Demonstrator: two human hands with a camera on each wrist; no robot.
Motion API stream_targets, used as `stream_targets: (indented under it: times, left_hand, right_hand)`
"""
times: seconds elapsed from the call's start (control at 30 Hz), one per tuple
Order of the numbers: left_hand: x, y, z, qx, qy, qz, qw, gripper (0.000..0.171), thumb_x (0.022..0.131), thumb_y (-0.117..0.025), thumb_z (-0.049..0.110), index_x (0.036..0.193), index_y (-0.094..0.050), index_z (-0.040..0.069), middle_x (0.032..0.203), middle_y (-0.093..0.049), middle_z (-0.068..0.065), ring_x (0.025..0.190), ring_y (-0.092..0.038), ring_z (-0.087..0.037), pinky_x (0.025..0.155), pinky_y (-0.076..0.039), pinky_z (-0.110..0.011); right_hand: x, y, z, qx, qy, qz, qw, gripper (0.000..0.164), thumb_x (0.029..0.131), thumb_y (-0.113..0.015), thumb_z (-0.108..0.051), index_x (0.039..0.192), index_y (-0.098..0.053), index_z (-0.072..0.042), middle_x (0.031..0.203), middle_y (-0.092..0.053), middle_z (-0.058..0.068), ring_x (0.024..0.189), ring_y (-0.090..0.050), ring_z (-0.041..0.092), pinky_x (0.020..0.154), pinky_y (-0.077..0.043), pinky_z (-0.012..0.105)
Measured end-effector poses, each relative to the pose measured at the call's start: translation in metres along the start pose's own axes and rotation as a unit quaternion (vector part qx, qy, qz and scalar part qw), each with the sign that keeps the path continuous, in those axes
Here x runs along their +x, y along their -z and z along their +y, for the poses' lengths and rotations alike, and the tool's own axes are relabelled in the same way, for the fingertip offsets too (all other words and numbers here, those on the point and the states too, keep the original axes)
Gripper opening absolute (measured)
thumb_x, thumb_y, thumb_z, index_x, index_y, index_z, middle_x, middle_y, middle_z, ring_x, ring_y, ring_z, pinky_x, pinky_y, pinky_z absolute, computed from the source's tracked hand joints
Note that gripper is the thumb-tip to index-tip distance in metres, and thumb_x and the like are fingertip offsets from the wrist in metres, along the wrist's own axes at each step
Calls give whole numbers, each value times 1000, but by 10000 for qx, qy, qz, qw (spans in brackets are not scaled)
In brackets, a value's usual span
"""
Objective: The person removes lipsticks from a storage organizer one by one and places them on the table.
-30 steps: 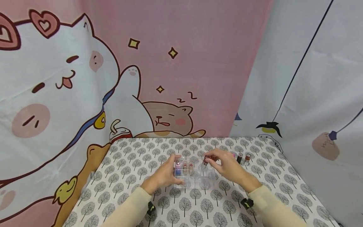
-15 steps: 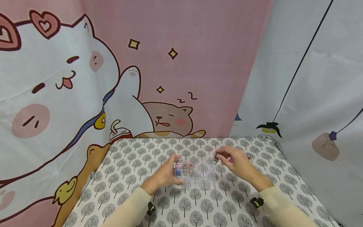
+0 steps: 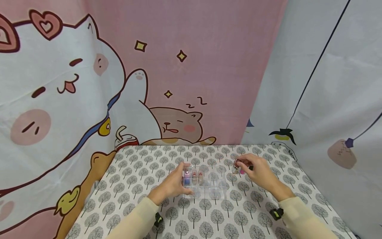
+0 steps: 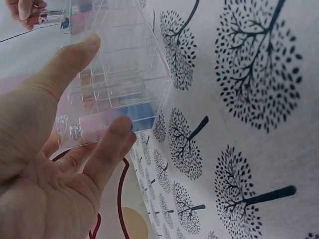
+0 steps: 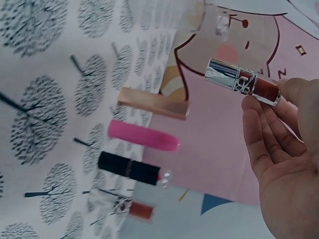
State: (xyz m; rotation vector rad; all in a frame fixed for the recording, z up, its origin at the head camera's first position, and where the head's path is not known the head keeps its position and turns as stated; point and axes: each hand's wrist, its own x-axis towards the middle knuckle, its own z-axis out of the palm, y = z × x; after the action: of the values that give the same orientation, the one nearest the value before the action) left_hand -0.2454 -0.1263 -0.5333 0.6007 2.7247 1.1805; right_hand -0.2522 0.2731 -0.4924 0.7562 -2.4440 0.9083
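Note:
My left hand (image 3: 172, 183) grips the left end of a clear plastic organizer (image 3: 221, 196), thumb on one side and fingers on the other. A pink-and-blue tube (image 4: 97, 124) stands in its end compartment, with two red-topped lipsticks (image 3: 201, 177) beside it. Off the organizer's right side, my right hand (image 3: 257, 169) pinches a lip gloss tube (image 5: 242, 81) by its red-brown end, the silver end pointing down toward the table. In the right wrist view that tube hangs apart from the standing lipsticks.
In a row beyond my right hand stand a rose-gold tube (image 5: 153, 103), a bright pink tube (image 5: 143, 135), a black lipstick (image 5: 128, 168) and another silver-and-red lip gloss (image 5: 139, 209). A tree-print cloth (image 3: 143, 212) covers the table, and printed curtains (image 3: 226, 66) rise behind it.
My right hand has moved right with the lip gloss tube, from over the organizer's right compartments to beside the organizer, near the standing lipsticks. The left hand keeps its hold.

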Motion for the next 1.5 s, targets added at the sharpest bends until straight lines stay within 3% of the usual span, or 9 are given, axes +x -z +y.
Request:
stream_targets:
  times: [0.17,0.4,0.53,0.83,1.13,1.5]
  left_hand:
    - [-1,-1,0,11,-7,10,10000,121,75,-113,28,171,-41,17,145,-72,-17,120,-77,-34,105,-69,-50]
    - [-2,0,2,90,-17,25,10000,121,75,-113,27,171,-40,16,145,-72,-17,119,-77,-35,103,-70,-48]
    - [-2,1,1,14,34,-11,10000,120,76,-112,27,172,-40,18,143,-73,-16,117,-78,-34,101,-70,-45]
    - [-2,1,0,10,-8,-11,10000,121,76,-112,26,172,-40,17,142,-72,-17,115,-77,-34,100,-69,-46]
    - [-1,2,2,71,3,-14,10000,121,76,-112,27,172,-39,16,144,-72,-16,118,-77,-35,104,-69,-49]
    - [-1,2,2,54,40,-46,10000,121,77,-112,26,173,-39,14,142,-73,-15,116,-78,-35,100,-68,-44]
  right_hand:
    - [-6,-2,12,-155,-197,-63,9997,18,107,-84,-7,125,-84,-5,100,-87,0,82,-83,16,67,-64,23]
    - [-11,-3,20,-198,-472,-224,9984,19,108,-84,-9,126,-83,-3,94,-87,-2,79,-79,7,62,-60,22]
    - [-13,-6,25,-202,-479,-257,9983,20,106,-85,-7,125,-83,-1,96,-87,3,80,-79,8,64,-62,22]
    - [-17,-14,37,-320,-797,-562,9947,18,109,-84,-12,125,-84,-5,104,-86,0,87,-79,6,76,-69,24]
    - [-20,-19,41,-269,-918,-689,9930,17,109,-83,-13,125,-83,-6,103,-86,-2,88,-78,5,77,-68,24]
    - [-21,-24,41,-268,-916,-726,9928,18,107,-84,-9,124,-83,-3,109,-86,5,92,-81,13,81,-71,27]
